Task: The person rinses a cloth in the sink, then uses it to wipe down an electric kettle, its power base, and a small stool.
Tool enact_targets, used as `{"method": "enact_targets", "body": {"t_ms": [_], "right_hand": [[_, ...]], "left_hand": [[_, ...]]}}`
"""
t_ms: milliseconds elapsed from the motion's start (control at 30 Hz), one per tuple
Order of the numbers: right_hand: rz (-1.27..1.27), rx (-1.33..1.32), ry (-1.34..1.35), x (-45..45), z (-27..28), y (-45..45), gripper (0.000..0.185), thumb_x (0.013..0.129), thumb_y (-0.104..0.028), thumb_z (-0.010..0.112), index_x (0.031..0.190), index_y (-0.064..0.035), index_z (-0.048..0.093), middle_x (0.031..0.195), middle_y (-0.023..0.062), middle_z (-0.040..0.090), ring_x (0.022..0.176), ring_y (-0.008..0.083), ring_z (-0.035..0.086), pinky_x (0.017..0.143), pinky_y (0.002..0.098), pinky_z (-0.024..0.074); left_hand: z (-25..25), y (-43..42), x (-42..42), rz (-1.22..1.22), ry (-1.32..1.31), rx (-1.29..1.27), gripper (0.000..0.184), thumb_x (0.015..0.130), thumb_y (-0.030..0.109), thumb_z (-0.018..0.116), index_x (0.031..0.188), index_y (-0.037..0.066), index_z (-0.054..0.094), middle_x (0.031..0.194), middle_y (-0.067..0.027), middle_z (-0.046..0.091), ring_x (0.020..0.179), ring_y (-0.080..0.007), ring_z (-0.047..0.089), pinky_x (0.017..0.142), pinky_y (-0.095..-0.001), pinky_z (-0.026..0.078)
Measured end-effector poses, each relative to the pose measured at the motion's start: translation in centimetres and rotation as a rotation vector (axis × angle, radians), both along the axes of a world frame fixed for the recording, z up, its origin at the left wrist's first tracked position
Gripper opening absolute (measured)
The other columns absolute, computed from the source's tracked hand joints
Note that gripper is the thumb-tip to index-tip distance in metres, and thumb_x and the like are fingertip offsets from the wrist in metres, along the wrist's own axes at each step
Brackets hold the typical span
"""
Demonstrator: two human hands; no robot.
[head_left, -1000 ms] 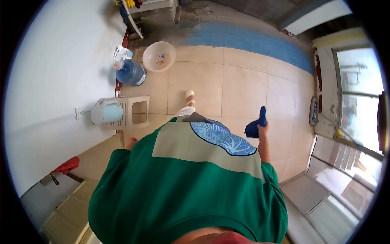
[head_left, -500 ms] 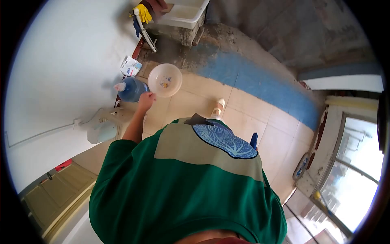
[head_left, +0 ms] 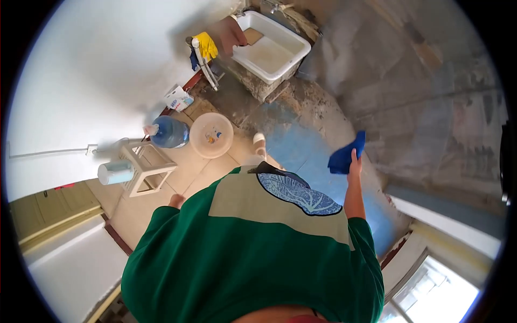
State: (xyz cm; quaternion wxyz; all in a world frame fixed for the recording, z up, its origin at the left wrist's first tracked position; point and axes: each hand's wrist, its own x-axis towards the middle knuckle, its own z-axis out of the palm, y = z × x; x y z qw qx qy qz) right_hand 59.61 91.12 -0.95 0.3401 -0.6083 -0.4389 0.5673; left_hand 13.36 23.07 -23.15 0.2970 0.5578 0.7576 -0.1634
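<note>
A dark blue folded cloth (head_left: 344, 156) hangs from my right hand (head_left: 355, 164), out to the right of my body. Its fingers are closed on the cloth's edge. On the other side, only a small part of my left hand or forearm (head_left: 176, 201) shows past the green sleeve; its fingers are hidden. Nearest to it stands a beige plastic stool (head_left: 144, 172) with a pale blue-white container (head_left: 116, 172) on top. Beyond lie a round cream basin (head_left: 211, 135) with a printed picture and a large blue water bottle (head_left: 171, 133).
A white sink (head_left: 274, 48) on a rough base is ahead, with a brown cloth (head_left: 231, 35) over its edge. Yellow gloves (head_left: 205, 46) hang on a rack (head_left: 204, 67) beside it. A white package (head_left: 178, 99) sits by the wall. A glazed door (head_left: 431, 293) is at lower right.
My view has moved toward the sink. My left hand has drawn back from near the bottle to beside my body. My right hand has come into view, raised with the blue cloth.
</note>
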Motion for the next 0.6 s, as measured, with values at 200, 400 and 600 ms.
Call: {"method": "enact_targets", "body": {"t_ms": [200,400,600], "right_hand": [[0.346,0.042,-0.096,-18.1,0.9,12.1,0.064,0.087,-0.047,0.057,0.131,-0.0031,0.043,0.123,0.009,0.053,0.112,0.0208,0.049,0.098,0.0329,0.0357],[0.599,-0.044,-0.015,-28.6,3.5,19.7,0.057,0.085,-0.027,0.063,0.134,-0.0067,0.041,0.124,0.0091,0.052,0.113,0.0202,0.048,0.097,0.0317,0.0356],[0.894,-0.155,0.149,-39.5,-1.5,30.9,0.054,0.085,-0.019,0.064,0.133,-0.0055,0.042,0.121,0.0076,0.054,0.109,0.0177,0.05,0.095,0.0299,0.0381]], "left_hand": [[3.3,14.6,-0.3,1.071,-0.279,-0.066,0.027,0.08,0.028,0.056,0.082,0.003,0.065,0.083,-0.0179,0.065,0.079,-0.034,0.063,0.071,-0.0426,0.049],[14.0,47.4,-13.8,0.905,-0.134,0.508,0.032,0.088,0.033,0.055,0.095,0.002,0.062,0.092,-0.0189,0.064,0.088,-0.0359,0.06,0.074,-0.0423,0.047],[29.7,73.6,-22.6,0.77,-0.108,0.713,0.032,0.09,0.033,0.051,0.096,0.004,0.065,0.095,-0.0165,0.062,0.093,-0.033,0.058,0.08,-0.0408,0.046]]}}
